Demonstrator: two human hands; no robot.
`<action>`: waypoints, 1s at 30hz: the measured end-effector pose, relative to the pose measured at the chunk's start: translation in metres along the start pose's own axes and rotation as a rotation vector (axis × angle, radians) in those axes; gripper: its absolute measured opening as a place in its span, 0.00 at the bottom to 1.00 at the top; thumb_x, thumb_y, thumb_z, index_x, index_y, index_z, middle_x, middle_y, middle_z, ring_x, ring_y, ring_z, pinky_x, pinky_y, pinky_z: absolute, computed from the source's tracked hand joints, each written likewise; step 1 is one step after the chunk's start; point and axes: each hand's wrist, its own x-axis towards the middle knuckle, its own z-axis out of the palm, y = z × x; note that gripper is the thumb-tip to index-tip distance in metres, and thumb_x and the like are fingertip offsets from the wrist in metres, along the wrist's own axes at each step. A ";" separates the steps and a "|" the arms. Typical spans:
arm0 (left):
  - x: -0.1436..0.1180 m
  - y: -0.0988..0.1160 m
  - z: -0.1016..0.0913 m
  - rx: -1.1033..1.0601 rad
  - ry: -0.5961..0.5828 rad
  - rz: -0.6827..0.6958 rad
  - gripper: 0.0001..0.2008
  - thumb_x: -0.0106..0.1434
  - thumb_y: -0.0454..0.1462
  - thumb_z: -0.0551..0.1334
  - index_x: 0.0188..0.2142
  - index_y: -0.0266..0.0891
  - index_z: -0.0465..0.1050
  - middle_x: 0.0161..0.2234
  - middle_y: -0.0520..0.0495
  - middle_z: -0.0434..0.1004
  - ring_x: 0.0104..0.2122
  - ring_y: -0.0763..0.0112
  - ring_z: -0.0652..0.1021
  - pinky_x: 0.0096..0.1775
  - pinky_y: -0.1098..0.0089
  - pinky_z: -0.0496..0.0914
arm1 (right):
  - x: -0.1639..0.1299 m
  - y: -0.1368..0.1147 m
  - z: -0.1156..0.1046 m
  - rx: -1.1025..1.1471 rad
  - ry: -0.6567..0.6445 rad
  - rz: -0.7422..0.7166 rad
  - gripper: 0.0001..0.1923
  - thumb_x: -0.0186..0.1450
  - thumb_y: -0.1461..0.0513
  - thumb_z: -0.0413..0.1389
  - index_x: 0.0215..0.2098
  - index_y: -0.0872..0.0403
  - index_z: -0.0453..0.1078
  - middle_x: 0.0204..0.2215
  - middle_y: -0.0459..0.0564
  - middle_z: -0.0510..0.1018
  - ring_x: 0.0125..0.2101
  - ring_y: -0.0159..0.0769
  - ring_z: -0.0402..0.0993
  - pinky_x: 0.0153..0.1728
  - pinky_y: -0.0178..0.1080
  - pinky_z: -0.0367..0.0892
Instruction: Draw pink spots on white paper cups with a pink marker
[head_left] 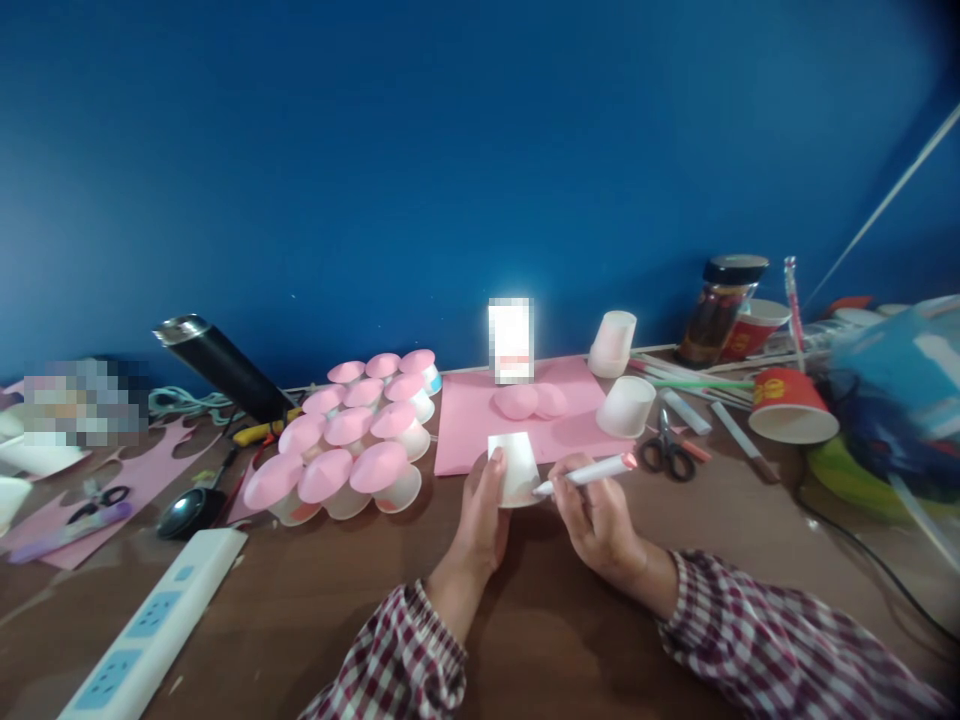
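Note:
My left hand point(480, 515) holds a small white paper cup point(515, 468) upside down above the brown table. My right hand point(596, 515) grips a white marker point(589, 473) with a pink end, its tip touching the cup's side. Just behind the cup lies a pink sheet point(469, 420) with two pink paper discs point(529, 401) on it. Left of my hands stands a cluster of several white cups topped with pink cones point(352, 445).
Two more white cups point(626, 405) sit on the pink sheet's right side, with black scissors point(666, 450), pens and sticks beyond. Red paper cups point(791, 405) and a jar point(720, 310) stand at right. A white power strip point(150, 630), a black flask point(225, 368) and pink scraps lie left.

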 end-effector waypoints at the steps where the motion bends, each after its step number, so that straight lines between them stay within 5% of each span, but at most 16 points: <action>1: 0.000 0.000 0.000 -0.002 0.000 0.001 0.13 0.60 0.45 0.64 0.33 0.36 0.71 0.29 0.49 0.70 0.29 0.70 0.71 0.33 0.69 0.67 | 0.000 0.000 0.000 -0.015 -0.004 -0.011 0.06 0.69 0.67 0.47 0.36 0.52 0.64 0.28 0.50 0.75 0.27 0.37 0.73 0.30 0.39 0.70; 30: 0.003 -0.003 -0.005 -0.066 0.046 -0.060 0.15 0.59 0.46 0.65 0.37 0.35 0.73 0.32 0.48 0.74 0.32 0.70 0.73 0.34 0.69 0.68 | 0.001 0.002 0.000 -0.040 0.008 -0.028 0.06 0.70 0.65 0.47 0.36 0.52 0.63 0.25 0.48 0.75 0.24 0.37 0.73 0.28 0.37 0.68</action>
